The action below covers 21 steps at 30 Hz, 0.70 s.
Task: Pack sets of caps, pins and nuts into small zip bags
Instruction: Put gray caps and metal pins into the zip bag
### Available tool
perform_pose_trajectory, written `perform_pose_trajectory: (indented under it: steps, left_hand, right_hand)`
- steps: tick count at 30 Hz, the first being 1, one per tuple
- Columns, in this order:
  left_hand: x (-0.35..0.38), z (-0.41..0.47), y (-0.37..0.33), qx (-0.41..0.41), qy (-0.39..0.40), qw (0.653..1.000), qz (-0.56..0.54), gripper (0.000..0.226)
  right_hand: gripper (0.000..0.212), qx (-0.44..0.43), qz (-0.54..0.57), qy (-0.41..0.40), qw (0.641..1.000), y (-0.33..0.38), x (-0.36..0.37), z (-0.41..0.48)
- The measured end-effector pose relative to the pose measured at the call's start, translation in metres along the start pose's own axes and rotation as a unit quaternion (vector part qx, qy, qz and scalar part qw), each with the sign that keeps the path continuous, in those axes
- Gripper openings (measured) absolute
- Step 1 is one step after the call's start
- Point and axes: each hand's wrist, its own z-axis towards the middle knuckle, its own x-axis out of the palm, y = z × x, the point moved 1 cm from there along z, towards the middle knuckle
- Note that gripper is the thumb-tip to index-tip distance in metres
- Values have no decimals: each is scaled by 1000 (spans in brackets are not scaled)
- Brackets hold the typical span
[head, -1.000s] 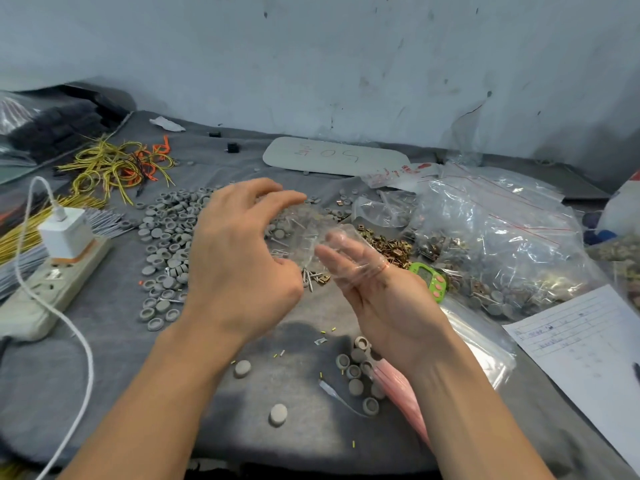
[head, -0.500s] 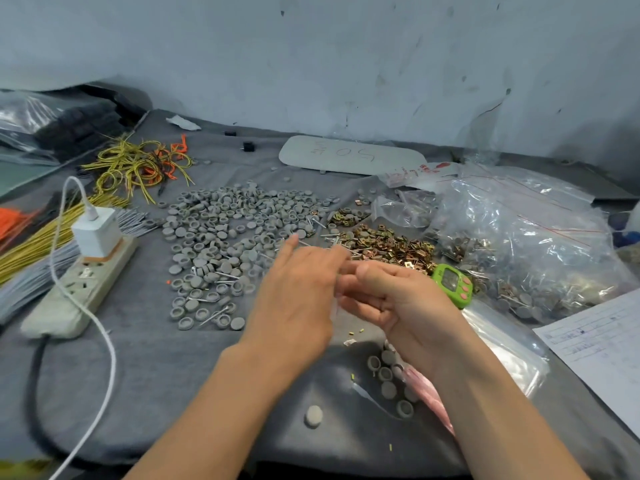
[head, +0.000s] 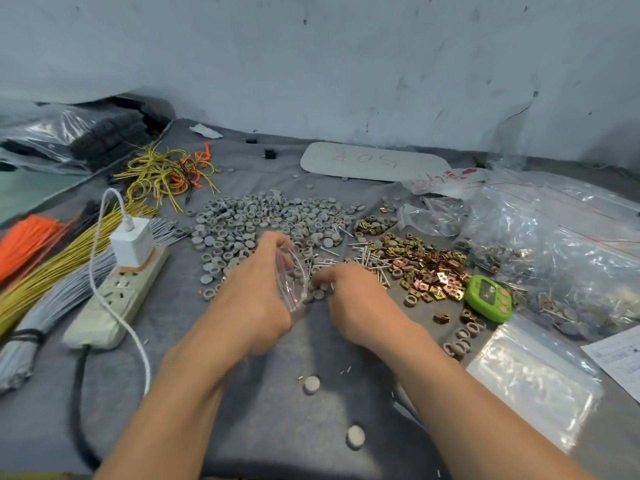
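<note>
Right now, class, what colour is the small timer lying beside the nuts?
The timer is bright green with pink buttons; head view.

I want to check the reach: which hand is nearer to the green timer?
Right. The right hand is to the left of the green timer, with brass nuts between them; the left hand, holding a small zip bag, is farther left.
</note>
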Motion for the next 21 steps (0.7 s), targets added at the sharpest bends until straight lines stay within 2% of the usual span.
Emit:
perform_pose_trajectory:
  steps: [2, 4, 8, 13, 15, 18, 21]
  left_hand:
    - [-1, 0, 1, -8, 8, 1000, 23, 85]
    - [-1, 0, 3, -15, 20, 999, 30, 89]
    - [2, -3, 0, -2, 24, 1000, 12, 85]
    - [5, -1, -11, 9, 9, 1000, 28, 91]
    - [9, 0, -15, 9, 5, 1000, 29, 83]
    - [17, 0, -23, 28, -10, 999, 12, 70]
    - [23, 0, -31, 48, -1, 998, -31, 64]
  right_hand:
    - [46, -21, -48, -22, 998, 3, 2, 0]
    - [37, -18, -51, -36, 998, 3, 0, -4]
    - [24, 34, -54, 6, 998, 1, -8, -15]
    - [27, 88, 12, 32, 996, 2, -34, -25]
    - [28, 94, 99, -28, 990, -1, -42, -30]
    - [27, 48, 237, -169, 956, -6, -48, -41]
    - [19, -14, 300, -197, 933, -1, -47, -45]
